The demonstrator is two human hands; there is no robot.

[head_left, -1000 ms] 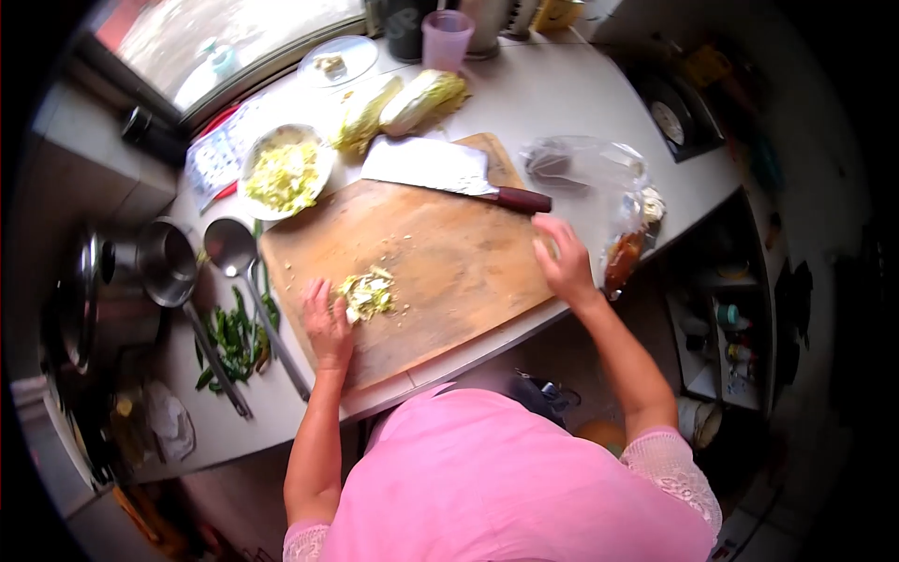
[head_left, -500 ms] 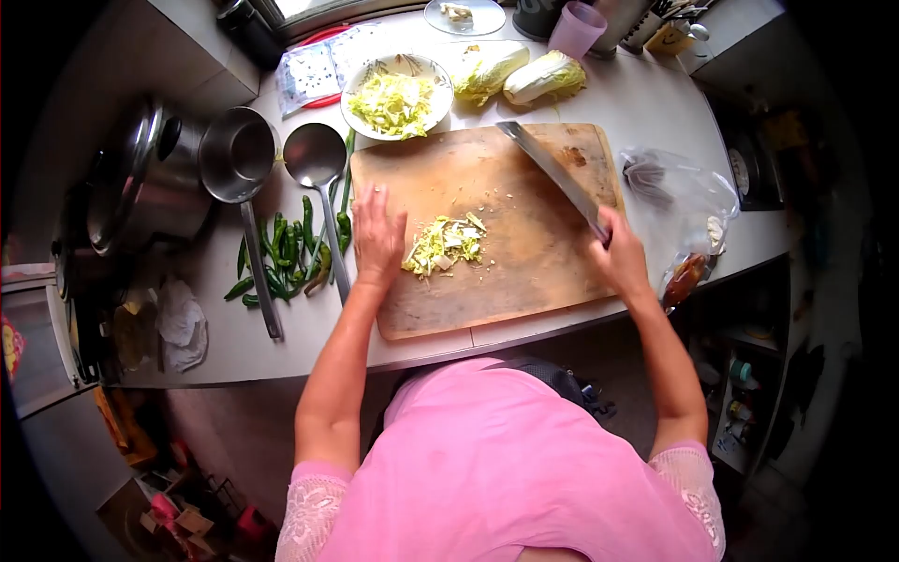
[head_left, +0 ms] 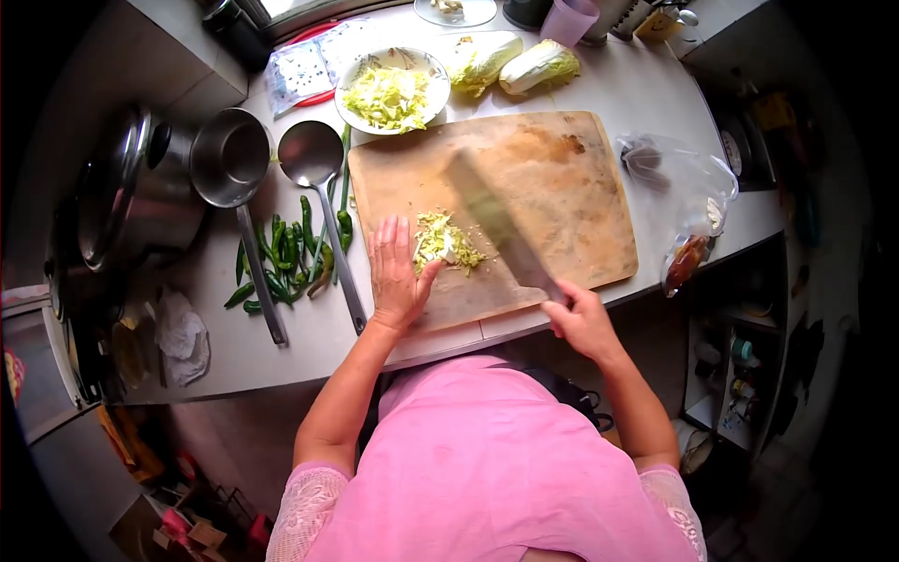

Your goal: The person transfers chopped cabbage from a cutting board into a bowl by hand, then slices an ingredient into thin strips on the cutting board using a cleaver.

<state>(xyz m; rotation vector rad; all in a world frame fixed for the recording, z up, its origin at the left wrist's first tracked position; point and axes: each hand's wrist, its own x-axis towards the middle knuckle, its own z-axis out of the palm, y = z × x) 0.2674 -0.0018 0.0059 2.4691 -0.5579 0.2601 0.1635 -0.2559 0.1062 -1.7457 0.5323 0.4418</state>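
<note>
My right hand [head_left: 578, 318] grips the handle of a cleaver [head_left: 501, 225], its broad blade smeared by motion and slanting over the wooden cutting board [head_left: 571, 215]. Left of the blade lies a small heap of chopped cabbage [head_left: 445, 242], with bits scattered around it. My left hand [head_left: 398, 272] rests at the board's left side, fingers stretched out and thumb apart, just beside the heap. It holds nothing. Behind the board stands a patterned bowl [head_left: 444, 92] of cut cabbage, with two pieces of napa cabbage [head_left: 540, 67] to its right.
Green chili peppers [head_left: 281, 258], a ladle [head_left: 311, 155] and a long-handled metal scoop [head_left: 229, 157] lie left of the board. A lidded pot [head_left: 140, 192] stands farther left. At right sits a clear plastic bag [head_left: 679, 178]. A purple cup [head_left: 568, 21] is at the back.
The cleaver has swung left and toward me, closer to the chopped cabbage. My left hand has shifted nearer to me, its thumb now beside the heap. The heap looks more bunched.
</note>
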